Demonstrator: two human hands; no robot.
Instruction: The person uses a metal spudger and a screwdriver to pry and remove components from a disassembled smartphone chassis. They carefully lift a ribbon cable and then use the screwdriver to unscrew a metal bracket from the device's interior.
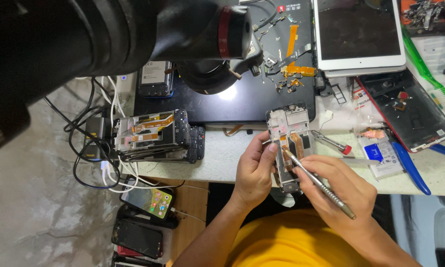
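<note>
My left hand [254, 170] grips the left edge of an opened phone frame [290, 129], held upright over the front edge of the workbench. Orange flex cables show inside the frame. My right hand [338, 185] holds a slim metal screwdriver [321, 185] like a pen. Its tip rests on the inside of the frame near the lower middle.
A stack of stripped phone frames [155, 136] lies left. A black mat [262, 94] with orange flex parts sits behind, under a microscope head [207, 44]. A white tablet [358, 34], red-edged phone back [410, 111], blue pry tool [410, 168], tweezers [331, 142] and battery [380, 155] lie right.
</note>
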